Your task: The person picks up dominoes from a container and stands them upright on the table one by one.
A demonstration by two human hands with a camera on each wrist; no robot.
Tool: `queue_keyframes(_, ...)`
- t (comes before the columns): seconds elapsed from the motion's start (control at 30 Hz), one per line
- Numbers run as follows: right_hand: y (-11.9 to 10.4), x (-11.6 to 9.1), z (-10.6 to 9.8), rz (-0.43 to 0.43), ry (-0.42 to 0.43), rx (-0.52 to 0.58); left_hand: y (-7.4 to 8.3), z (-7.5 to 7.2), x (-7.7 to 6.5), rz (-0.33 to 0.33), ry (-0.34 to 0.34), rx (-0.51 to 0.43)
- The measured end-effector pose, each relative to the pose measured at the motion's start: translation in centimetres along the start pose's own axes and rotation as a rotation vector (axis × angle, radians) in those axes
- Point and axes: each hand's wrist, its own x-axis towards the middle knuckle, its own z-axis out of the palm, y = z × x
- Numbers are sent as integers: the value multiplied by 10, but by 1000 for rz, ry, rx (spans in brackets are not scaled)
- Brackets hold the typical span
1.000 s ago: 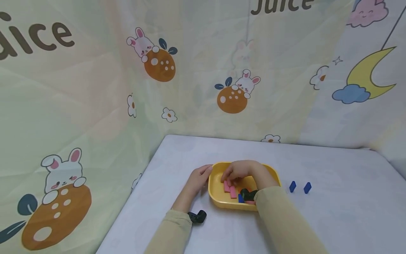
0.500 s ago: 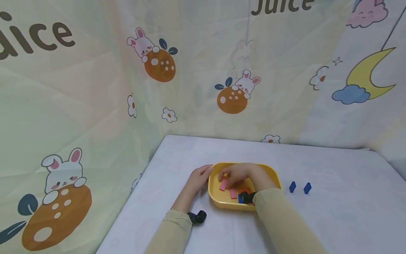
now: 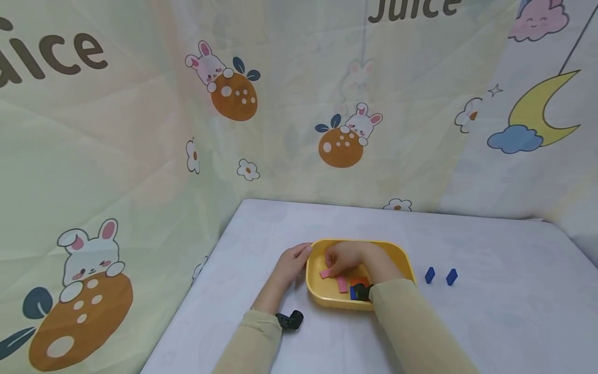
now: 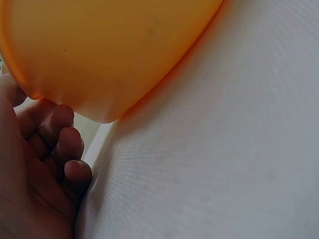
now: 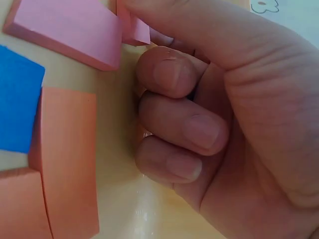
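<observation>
A yellow tray (image 3: 336, 301) stands on the table with several coloured blocks in it. My left hand (image 3: 290, 264) grips the tray's left rim; in the left wrist view, the thumb and index finger of the left hand (image 4: 42, 149) meet at the rim while the other fingers curl below. Inside the tray, my right hand (image 3: 348, 257) pinches a pink block (image 3: 325, 273) between thumb and index finger. Beside it lies another pink block (image 3: 342, 284). Closer to the wrist are orange blocks (image 5: 70, 159) and a blue block (image 5: 20, 99); the right forearm partly hides the tray's contents.
Two blue blocks, one nearer the tray (image 3: 430, 275) and one farther right (image 3: 451, 277), stand apart on the white tabletop (image 3: 504, 291). A printed cloth wall (image 3: 289, 130) rises behind and to the left of the table.
The right hand has drawn one pink block slightly left, away from the other pink block, and turned it. More orange shows beside the wrist. The left hand stays on the tray rim.
</observation>
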Motion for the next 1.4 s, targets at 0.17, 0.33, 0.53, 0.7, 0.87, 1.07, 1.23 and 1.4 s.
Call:
queue_keyframes(0.17,0,-2,0,-5,-5,10,2,1,0,-2,-5,-6)
queue_keyframes(0.33,1,-2,0,-34,13,-21,2,2,1,6,1,-5)
queue_keyframes(0.53,6,-4,0,-57,27,18,-2,3,3,25,-4,-20)
queue_keyframes(0.7,4,-12,-6,-41,51,20,0,3,1,24,-3,-14)
queue_keyframes(0.87,-3,-22,-17,-74,80,12,2,2,-1,0,6,0)
queue_keyframes(1.07,-3,-36,-25,-167,147,-18,4,0,-2,-2,8,-3)
queue_keyframes(1.23,3,-58,-32,-187,235,-42,6,1,-3,-16,11,-8)
queue_keyframes(1.4,20,-92,-40,-222,318,0,4,1,-1,-23,8,-8)
